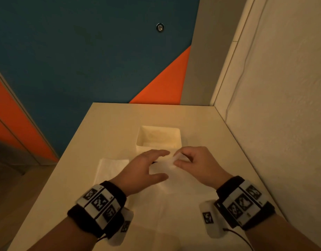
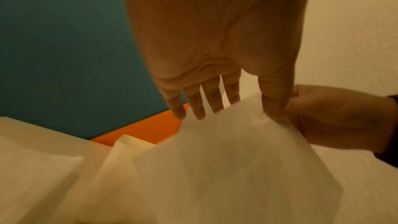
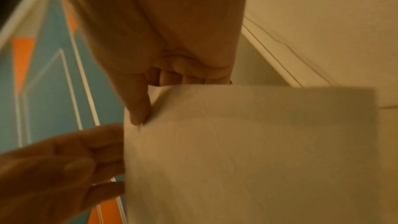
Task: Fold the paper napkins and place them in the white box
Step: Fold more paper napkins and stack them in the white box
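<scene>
A white paper napkin [image 1: 162, 169] is lifted off the table in front of the white box [image 1: 158, 127]. My right hand [image 1: 176, 159] pinches its upper corner; in the right wrist view the thumb [image 3: 137, 108] presses on the napkin [image 3: 247, 151] and the other fingers curl behind it. My left hand [image 1: 163, 164] hovers at the napkin's left edge with straight, spread fingers [image 2: 193, 105]. Its thumb lies against the top edge of the napkin [image 2: 237, 159]. The box is open on top, with something pale inside that I cannot make out.
More white napkins [image 1: 110, 169] lie flat on the pale table [image 1: 110, 124] to the left of my hands, and another sheet [image 1: 174, 211] is spread between my wrists. A white wall [image 1: 273, 105] borders the table's right side. The table's left edge drops to the floor.
</scene>
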